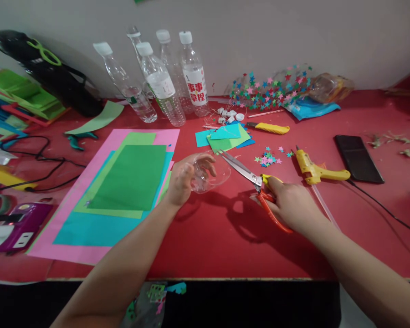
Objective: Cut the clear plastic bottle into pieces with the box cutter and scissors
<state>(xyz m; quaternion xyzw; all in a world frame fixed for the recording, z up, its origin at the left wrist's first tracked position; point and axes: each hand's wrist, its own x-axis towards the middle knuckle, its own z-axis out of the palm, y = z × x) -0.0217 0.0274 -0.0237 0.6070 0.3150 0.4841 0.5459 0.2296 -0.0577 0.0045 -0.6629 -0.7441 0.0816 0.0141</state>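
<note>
My left hand (183, 181) is closed around a clear plastic piece (222, 175) with a round rim, which looks like the cut-off bottom of a bottle. In my right hand (290, 202) is a pair of scissors (243, 171) with red and yellow handles. The blade tips point toward the far side of the plastic rim; whether they touch it I cannot tell. Just beyond lie small blue and green paper pieces (225, 133) and a scatter of coloured paper stars (268, 158).
Several plastic bottles (161, 84) stand along the wall. Stacked coloured sheets (128, 177) lie at left. A yellow craft knife (269, 128), a yellow glue gun (314, 168) with its cord, and a black phone (358, 158) are at right. A purple power strip (18, 226) sits far left.
</note>
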